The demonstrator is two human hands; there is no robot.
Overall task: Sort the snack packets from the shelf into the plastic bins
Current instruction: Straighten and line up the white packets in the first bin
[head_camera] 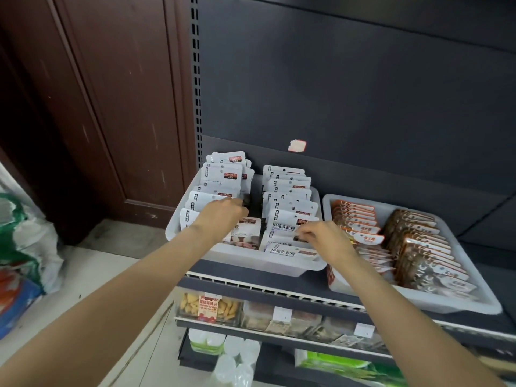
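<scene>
Over the white bin [279, 265], left hand [220, 216] fingers among packets [212, 177], right hand [324, 238] pinching one [284, 238].

A dark grey shop shelf [315, 277] with a white ribbed price rail along its front edge carries two white plastic bins side by side, close but apart. The left bin [268, 263] sits near the shelf's left end, by the slotted upright, and holds two rows of upright white snack packets [290, 191]. The right bin [435, 301] is wider and holds rows of orange packets [354, 216] and brown packets [418, 236].
</scene>
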